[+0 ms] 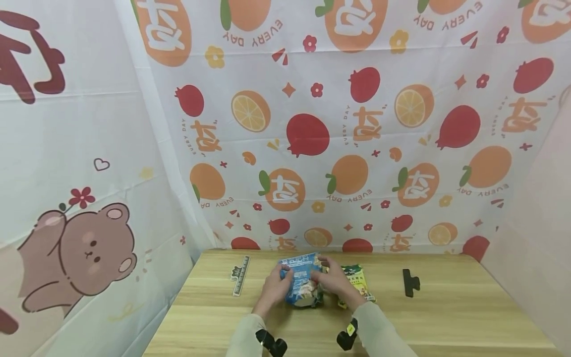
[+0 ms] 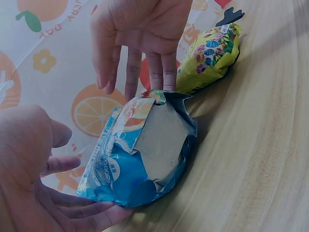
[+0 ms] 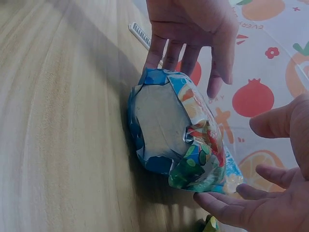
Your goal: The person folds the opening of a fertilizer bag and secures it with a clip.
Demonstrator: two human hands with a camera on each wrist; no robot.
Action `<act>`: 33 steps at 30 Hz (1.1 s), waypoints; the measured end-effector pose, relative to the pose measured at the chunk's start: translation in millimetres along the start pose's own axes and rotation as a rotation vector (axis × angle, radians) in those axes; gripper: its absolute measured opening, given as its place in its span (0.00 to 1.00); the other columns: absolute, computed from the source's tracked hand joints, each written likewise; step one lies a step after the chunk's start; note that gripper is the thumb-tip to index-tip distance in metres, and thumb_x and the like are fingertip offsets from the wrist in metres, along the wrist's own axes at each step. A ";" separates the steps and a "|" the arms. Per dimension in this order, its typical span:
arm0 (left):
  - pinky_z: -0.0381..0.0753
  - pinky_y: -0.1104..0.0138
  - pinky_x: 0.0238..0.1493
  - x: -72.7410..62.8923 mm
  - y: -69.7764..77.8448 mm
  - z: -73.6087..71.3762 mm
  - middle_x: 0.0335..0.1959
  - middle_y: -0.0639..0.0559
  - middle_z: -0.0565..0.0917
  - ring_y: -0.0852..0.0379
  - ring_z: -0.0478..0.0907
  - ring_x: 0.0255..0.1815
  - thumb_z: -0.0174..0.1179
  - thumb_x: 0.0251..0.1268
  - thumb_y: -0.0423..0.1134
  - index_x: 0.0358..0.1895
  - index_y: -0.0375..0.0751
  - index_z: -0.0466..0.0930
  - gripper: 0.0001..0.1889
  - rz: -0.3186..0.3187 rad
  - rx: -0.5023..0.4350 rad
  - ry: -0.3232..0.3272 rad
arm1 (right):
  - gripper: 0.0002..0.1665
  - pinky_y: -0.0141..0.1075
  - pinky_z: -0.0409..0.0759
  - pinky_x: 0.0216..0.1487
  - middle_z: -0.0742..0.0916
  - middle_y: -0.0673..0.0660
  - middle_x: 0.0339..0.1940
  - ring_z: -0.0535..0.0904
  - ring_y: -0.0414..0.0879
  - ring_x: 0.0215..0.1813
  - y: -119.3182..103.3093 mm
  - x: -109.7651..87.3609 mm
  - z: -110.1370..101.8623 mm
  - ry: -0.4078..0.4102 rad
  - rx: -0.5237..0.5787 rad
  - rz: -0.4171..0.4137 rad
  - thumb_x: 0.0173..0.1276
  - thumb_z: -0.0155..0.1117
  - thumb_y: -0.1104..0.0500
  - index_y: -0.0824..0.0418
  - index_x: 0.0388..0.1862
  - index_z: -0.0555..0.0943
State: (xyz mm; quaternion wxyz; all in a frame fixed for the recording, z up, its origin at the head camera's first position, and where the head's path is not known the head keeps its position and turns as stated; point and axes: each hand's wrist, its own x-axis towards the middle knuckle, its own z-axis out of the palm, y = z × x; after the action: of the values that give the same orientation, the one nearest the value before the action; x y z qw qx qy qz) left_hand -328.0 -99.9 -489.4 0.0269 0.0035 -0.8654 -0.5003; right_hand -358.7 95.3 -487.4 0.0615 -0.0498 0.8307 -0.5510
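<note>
A blue snack bag point(image 1: 300, 277) with colourful printing lies on the wooden table between my two hands. Its pale, folded end point(image 2: 161, 140) faces me. My left hand point(image 1: 275, 290) is at the bag's left side; in the left wrist view its fingers run straight along the bag, with the thumb off it. On the opposite side, my right hand point(image 1: 336, 280) touches the bag with extended fingers, its thumb apart in the right wrist view. Just right of the blue bag, partly behind my right hand, is a yellow snack bag point(image 1: 357, 281).
A black clip point(image 1: 410, 282) lies farther right on the table point(image 1: 464, 307). To the left is a flat grey strip with a cat figure point(image 1: 241, 276). A fruit-printed cloth point(image 1: 308, 134) hangs behind the table, and a bear-printed cloth point(image 1: 89, 248) on the left.
</note>
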 end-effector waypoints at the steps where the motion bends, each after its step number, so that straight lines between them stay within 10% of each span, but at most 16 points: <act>1: 0.79 0.50 0.47 0.1 -0.2 -0.3 0.50 0.38 0.83 0.43 0.80 0.49 0.51 0.78 0.46 0.56 0.39 0.75 0.15 0.002 -0.001 -0.001 | 0.39 0.67 0.68 0.70 0.71 0.71 0.75 0.64 0.73 0.75 -0.3 0.4 0.4 0.012 -0.006 0.011 0.70 0.67 0.53 0.60 0.76 0.66; 33: 0.75 0.40 0.61 -2.2 3.8 -7.0 0.60 0.35 0.81 0.34 0.77 0.62 0.51 0.79 0.47 0.55 0.41 0.76 0.15 0.025 -0.007 0.059 | 0.30 0.60 0.79 0.62 0.71 0.72 0.74 0.73 0.69 0.70 -3.5 1.7 8.5 0.012 0.258 0.029 0.75 0.61 0.54 0.63 0.72 0.70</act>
State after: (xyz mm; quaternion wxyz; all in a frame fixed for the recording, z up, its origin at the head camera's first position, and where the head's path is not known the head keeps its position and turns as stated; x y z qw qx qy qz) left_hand -325.4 -104.0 -482.7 0.0590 0.0073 -0.8624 -0.5028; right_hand -359.0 86.0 -487.5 0.0702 -0.0262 0.7541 -0.6525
